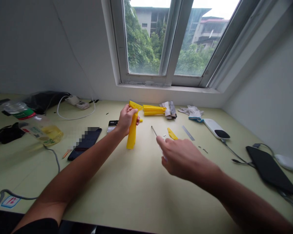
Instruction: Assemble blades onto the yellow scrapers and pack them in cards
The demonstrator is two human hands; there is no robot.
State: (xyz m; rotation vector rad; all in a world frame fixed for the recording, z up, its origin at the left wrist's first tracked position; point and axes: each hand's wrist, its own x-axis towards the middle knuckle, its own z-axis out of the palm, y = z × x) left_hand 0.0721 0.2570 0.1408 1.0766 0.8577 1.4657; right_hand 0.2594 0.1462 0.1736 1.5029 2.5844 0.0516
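Note:
My left hand [126,120] is closed around a yellow plastic scraper handle [131,139], its wider head up and the long grip pointing down. In my right hand [177,156] is a screwdriver [154,130]; its thin metal shaft points up and left, apart from the scraper, and most of its handle is hidden by the fingers. Just beyond the right hand lie a loose yellow cover piece [172,133], small metal nuts [164,135] and a flat metal blade [188,133]. Small screws [205,150] lie farther right.
Several yellow scrapers [154,110] lie near the window wall, beside white gloves [192,111]. A white power bank [216,129] and a black device [271,170] with cables are at right. At left are a phone [85,144] and a tilted bottle [39,128].

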